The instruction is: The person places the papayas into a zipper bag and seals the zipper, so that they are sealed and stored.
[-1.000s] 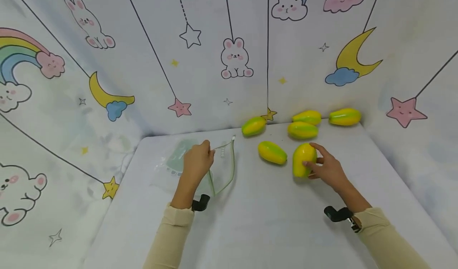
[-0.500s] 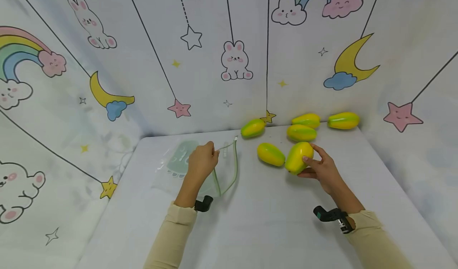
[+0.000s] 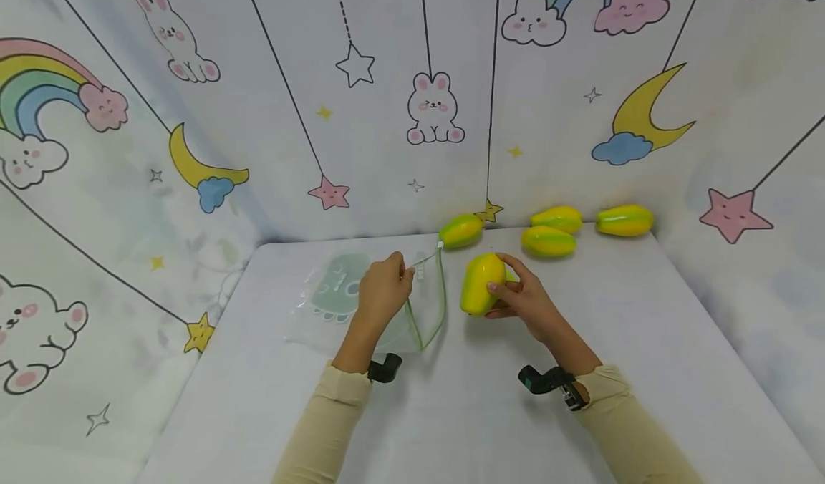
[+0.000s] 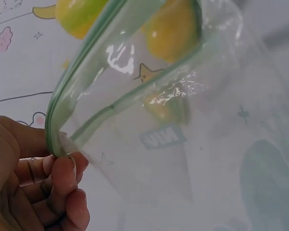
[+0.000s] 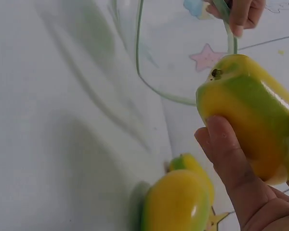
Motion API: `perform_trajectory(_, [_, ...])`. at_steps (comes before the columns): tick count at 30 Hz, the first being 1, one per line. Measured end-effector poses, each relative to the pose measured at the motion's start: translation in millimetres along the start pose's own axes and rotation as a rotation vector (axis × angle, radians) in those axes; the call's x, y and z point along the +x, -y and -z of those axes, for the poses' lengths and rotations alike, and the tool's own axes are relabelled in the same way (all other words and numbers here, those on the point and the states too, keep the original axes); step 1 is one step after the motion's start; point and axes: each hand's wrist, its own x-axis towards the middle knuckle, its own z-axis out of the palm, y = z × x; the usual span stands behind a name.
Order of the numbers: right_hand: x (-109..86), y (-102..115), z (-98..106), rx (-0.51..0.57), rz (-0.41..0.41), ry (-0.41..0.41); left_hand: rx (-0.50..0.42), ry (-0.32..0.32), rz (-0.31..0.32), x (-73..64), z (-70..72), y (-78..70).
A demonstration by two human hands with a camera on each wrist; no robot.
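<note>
In the head view my left hand (image 3: 383, 292) pinches the rim of a clear plastic zip bag (image 3: 338, 287) with a green edge and a pale green print. The left wrist view shows thumb and fingers on the green zip strip (image 4: 55, 120), and the bag's mouth gapes. My right hand (image 3: 530, 303) grips a yellow-green papaya (image 3: 480, 287) above the table, just right of the mouth. The right wrist view shows its dark stem end (image 5: 216, 73) facing the bag. Another papaya (image 5: 176, 202) lies below it, mostly hidden by the held one in the head view.
Along the back of the white table (image 3: 464, 412) lie several more papayas: one (image 3: 461, 231) behind the bag, two together (image 3: 548, 242) farther right, and one (image 3: 625, 220) near the back right corner. A cartoon-printed backdrop (image 3: 380, 133) rises behind.
My right hand has lifted the papaya and carried it left toward the bag, turning it on the way. My left hand, still pinching the rim, has shifted slightly right.
</note>
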Motion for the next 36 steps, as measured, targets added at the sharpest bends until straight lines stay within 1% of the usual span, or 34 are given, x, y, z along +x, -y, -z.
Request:
perform_trajectory(7, [8.1,0,-23,-0.003,-0.008,0.061,-0.011,0.027,-0.001,-2.0,-4.8,0.1])
perform_trajectory(10, [11.5,-2,-31,-0.017,-0.026,0.085,-0.019,0.018,-0.004,-5.0,-7.0,0.1])
perform_trajectory(16, [19.5,0,-53,-0.078,-0.045,0.107,-0.037,-0.003,-0.011,-8.3,-10.2,-2.8])
perform_trajectory(20, [25.4,4,-67,-0.130,-0.063,0.119,-0.079,0.022,-0.029,-10.2,-10.9,-7.1])
perform_trajectory(23, [33.6,5,-74,-0.153,-0.069,0.135,-0.103,0.032,-0.042,-12.2,-11.7,-9.3])
perform_trajectory(26, [42.2,6,-82,-0.158,-0.079,0.148,-0.092,0.032,-0.046,-13.8,-12.1,-9.5])
perform_trajectory(31, [54.4,2,-94,-0.117,-0.086,0.186,-0.083,0.035,-0.049,-17.2,-11.6,-8.4])
perform_trajectory(34, [59.2,-2,-99,-0.096,-0.070,0.215,-0.097,0.025,-0.068,-20.1,-12.3,-9.0])
perform_trajectory(36, [61.9,-3,-103,-0.125,-0.050,0.226,-0.098,0.024,-0.089,-22.1,-13.1,-10.4])
